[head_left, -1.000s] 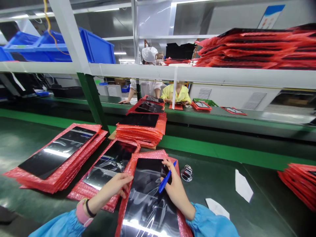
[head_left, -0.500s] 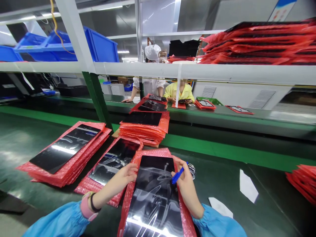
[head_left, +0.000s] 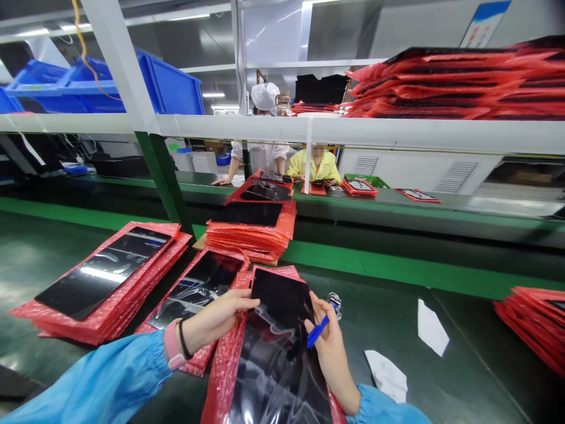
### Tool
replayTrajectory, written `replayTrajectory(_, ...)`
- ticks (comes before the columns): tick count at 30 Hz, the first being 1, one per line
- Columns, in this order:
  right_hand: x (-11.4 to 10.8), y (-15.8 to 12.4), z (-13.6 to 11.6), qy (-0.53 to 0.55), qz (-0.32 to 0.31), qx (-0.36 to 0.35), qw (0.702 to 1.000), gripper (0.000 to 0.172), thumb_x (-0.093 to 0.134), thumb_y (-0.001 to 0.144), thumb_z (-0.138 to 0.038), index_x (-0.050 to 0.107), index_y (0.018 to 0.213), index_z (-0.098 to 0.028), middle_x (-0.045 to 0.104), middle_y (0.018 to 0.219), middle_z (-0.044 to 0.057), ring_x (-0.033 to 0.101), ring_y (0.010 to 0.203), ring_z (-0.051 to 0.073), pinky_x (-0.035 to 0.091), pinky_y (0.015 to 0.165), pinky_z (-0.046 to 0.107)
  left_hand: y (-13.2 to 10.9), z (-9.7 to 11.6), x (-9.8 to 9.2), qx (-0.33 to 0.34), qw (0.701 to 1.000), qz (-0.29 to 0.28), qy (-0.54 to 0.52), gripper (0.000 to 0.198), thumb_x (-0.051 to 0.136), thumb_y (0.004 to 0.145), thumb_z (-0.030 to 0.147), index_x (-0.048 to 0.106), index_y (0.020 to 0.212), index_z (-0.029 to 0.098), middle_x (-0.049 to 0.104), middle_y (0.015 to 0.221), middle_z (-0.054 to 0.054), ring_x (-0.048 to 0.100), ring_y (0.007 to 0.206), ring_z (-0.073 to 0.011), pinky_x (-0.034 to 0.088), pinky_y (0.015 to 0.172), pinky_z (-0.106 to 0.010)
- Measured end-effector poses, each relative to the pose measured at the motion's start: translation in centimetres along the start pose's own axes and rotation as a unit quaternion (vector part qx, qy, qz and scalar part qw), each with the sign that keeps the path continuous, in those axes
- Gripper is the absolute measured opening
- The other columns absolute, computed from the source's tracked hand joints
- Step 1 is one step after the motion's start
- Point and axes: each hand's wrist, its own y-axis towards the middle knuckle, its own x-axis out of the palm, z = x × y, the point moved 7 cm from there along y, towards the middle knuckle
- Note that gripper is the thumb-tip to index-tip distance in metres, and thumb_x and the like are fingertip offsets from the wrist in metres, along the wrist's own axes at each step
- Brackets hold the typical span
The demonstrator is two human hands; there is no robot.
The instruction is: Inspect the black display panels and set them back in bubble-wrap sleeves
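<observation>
A dark screen panel (head_left: 282, 347) with clear film on its face lies between the two hands, over a red bubble-wrap sleeve (head_left: 223, 359) near the table's near edge. Its long axis runs from the person toward the far edge of the table (head_left: 477, 371), the far end leaning a little left; the near end is cut off by the bottom of the view. The relation that matters is a straddling one: each hand is at an opposite long side, close to the panel's far corners, so neither has to reach across. Both are in contact, and the right hand looks closer to its corner than the left does.

The left hand (head_left: 220, 315) comes in from the left, its grip closed on the panel's left edge, thumb over the face and the other fingers apparently beneath. A watch with a pink band (head_left: 174, 344) and a dark cord sit on that wrist. The right hand (head_left: 329, 341) has its grip around a blue pen (head_left: 318, 333), slanted across the palm, while its fingertips meet the panel's right edge; how firmly they press cannot be told.

Just beyond the right hand, toward the table's far edge, is a small shiny metal object (head_left: 334, 301). Two white paper pieces (head_left: 432, 327) lie toward the table's right side. Just left of the sleeve is a second film-covered panel (head_left: 194, 285), and farther left a stack of sleeves (head_left: 145, 288) topped by another.
</observation>
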Motion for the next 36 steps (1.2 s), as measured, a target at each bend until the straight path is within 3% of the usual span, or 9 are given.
replayTrajectory(3,-0.5,0.0,0.2,0.01,0.014,-0.007,1.0,0.039,0.073,0.077,-0.043,0.052,0.107,-0.028,0.051,0.144,0.012,0.041,0.138,0.028,0.023,0.117,0.052,-0.5,-0.3,1.8,-0.003,0.997,-0.041,-0.063,0.037,0.075,0.071,0.022,0.066,0.108,0.02,0.072,0.104,-0.006,0.066,0.1,-0.0233,0.045,0.092,-0.035)
replayTrajectory(6,-1.0,0.0,0.4,0.02,0.029,-0.017,0.999,0.039,0.072,0.077,-0.046,0.051,0.105,-0.027,0.049,0.146,0.013,0.041,0.138,0.029,0.024,0.116,0.054,-1.1,-1.1,3.0,-0.044,0.988,-0.084,-0.119,0.053,0.074,0.073,0.017,0.059,0.124,0.019,0.071,0.109,-0.011,0.068,0.1,-0.028,0.045,0.096,-0.043)
replayTrajectory(15,-0.8,-0.4,-1.4,0.019,0.013,-0.034,0.999,0.032,0.07,0.081,-0.039,0.053,0.106,-0.028,0.048,0.147,0.012,0.044,0.136,0.028,0.03,0.115,0.051,-2.1,0.8,1.1,0.044,0.997,-0.016,-0.057,0.061,0.075,0.066,0.011,0.061,0.125,0.022,0.068,0.123,-0.007,0.061,0.116,-0.0283,0.044,0.101,-0.038)
replayTrajectory(18,-2.1,0.1,-2.5,-0.05,0.02,-0.049,0.997,0.032,0.066,0.084,-0.039,0.052,0.111,-0.028,0.045,0.149,0.012,0.048,0.134,0.028,0.033,0.113,0.052,-2.4,2.9,-2.7,0.083,0.996,0.036,-0.027,0.057,0.076,0.064,0.013,0.065,0.12,0.021,0.068,0.124,-0.006,0.06,0.118,-0.0284,0.045,0.101,-0.036)
replayTrajectory(24,-7.3,3.0,-3.1,-0.112,0.091,-0.076,0.987,0.042,0.067,0.079,-0.046,0.048,0.11,-0.025,0.044,0.148,0.016,0.047,0.134,0.03,0.03,0.113,0.053,-2.1,4.2,-16.5,0.077,0.981,0.176,0.037,0.057,0.078,0.058,0.019,0.069,0.114,0.019,0.074,0.109,-0.007,0.064,0.111,-0.0322,0.049,0.096,-0.036)
replayTrajectory(26,-8.6,4.2,-2.9,-0.131,0.111,-0.08,0.982,0.045,0.069,0.076,-0.047,0.049,0.11,-0.024,0.045,0.148,0.016,0.042,0.137,0.029,0.025,0.116,0.051,-1.6,3.8,-19.8,0.071,0.977,0.194,0.049,0.056,0.078,0.053,0.017,0.071,0.108,0.017,0.075,0.104,-0.008,0.063,0.112,-0.0336,0.05,0.095,-0.035)
replayTrajectory(29,-10.1,5.8,-2.2,-0.162,0.126,-0.066,0.976,0.048,0.071,0.073,-0.049,0.052,0.109,-0.023,0.05,0.143,0.016,0.04,0.138,0.03,0.022,0.116,0.049,-0.4,3.0,-21.9,0.062,0.978,0.191,0.064,0.054,0.076,0.051,0.018,0.071,0.104,0.017,0.075,0.106,-0.01,0.063,0.112,-0.035,0.05,0.094,-0.037)
replayTrajectory(33,-10.3,7.4,-0.3,-0.183,0.071,0.009,0.981,0.044,0.073,0.068,-0.055,0.062,0.094,-0.022,0.071,0.112,0.014,0.064,0.11,0.033,0.044,0.1,0.049,1.2,2.6,-22.5,0.067,0.976,0.184,0.094,0.052,0.076,0.054,0.022,0.07,0.105,0.017,0.073,0.111,-0.01,0.062,0.114,-0.0337,0.048,0.097,-0.038)
replayTrajectory(36,-9.8,7.7,0.8,-0.183,0.018,0.058,0.981,0.036,0.074,0.073,-0.049,0.066,0.091,-0.019,0.074,0.1,0.01,0.069,0.094,0.026,0.051,0.089,0.045,2.3,2.9,-23.2,0.085,0.971,0.187,0.125,0.052,0.075,0.055,0.024,0.068,0.106,0.016,0.072,0.113,-0.01,0.061,0.116,-0.033,0.046,0.101,-0.038)
